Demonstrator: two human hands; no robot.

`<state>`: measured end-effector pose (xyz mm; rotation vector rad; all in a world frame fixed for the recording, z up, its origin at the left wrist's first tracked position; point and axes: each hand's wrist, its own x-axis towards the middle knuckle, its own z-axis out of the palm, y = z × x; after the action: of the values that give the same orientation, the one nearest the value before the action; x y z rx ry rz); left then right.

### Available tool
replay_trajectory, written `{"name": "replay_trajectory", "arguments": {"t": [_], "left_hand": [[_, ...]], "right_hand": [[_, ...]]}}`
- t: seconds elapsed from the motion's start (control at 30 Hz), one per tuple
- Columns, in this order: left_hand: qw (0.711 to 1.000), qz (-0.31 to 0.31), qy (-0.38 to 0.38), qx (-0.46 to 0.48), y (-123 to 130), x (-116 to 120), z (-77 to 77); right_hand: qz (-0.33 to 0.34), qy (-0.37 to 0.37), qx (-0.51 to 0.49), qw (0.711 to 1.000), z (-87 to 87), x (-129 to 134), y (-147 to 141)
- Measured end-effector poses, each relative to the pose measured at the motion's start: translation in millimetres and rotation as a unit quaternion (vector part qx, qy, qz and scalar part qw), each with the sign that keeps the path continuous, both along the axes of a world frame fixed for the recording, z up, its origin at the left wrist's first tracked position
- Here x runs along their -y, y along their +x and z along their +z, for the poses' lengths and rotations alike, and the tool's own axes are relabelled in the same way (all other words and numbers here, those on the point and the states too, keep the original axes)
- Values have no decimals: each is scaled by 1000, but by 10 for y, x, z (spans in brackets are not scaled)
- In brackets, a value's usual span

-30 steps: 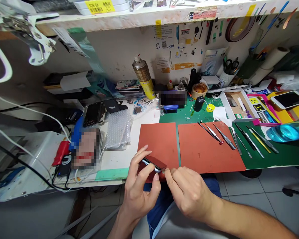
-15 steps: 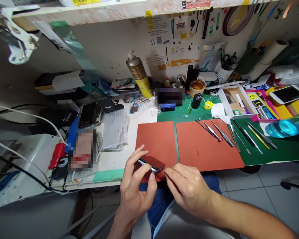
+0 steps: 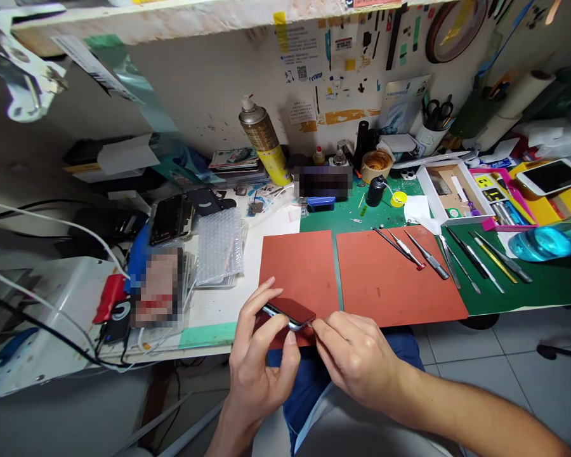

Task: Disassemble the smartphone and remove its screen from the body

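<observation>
Two bare hands are working close together at the near edge of the bench, and from where I'm standing I am seeing a dark-screened phone (image 3: 291, 311) between them. It is lying tilted over the near part of the left red mat (image 3: 297, 260), screen facing up; whether it is touching the mat I cannot tell. The left hand (image 3: 262, 355) is gripping the phone, its fingers spreading along the far-left end and near side. The right hand (image 3: 349, 349) is pinching thumb and finger together at the phone's right-hand end — whatever may be sitting between those tips is too small to make out. Several slim metal tools (image 3: 409, 251) are lying on the right red mat (image 3: 394, 295), well apart from the hands, and more are resting beside it on a green mat (image 3: 547, 289). Left of the red mats, bubble wrap (image 3: 219, 247) is covering something flat, and farther back a yellow-bottomed spray can (image 3: 262, 139) is standing near the wall.
</observation>
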<state>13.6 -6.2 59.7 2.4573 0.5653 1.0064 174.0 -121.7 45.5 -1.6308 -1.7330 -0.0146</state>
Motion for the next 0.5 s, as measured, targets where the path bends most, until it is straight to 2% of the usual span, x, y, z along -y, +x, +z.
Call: {"name": "replay_trajectory", "arguments": {"t": [0.17, 0.5], "left_hand": [[1000, 0, -2, -2, 9, -2, -6], [1000, -1, 1, -8, -8, 4, -7]], "right_hand": [[3, 44, 56, 997, -21, 10, -10], [7, 65, 102, 993, 52, -26, -33]]}}
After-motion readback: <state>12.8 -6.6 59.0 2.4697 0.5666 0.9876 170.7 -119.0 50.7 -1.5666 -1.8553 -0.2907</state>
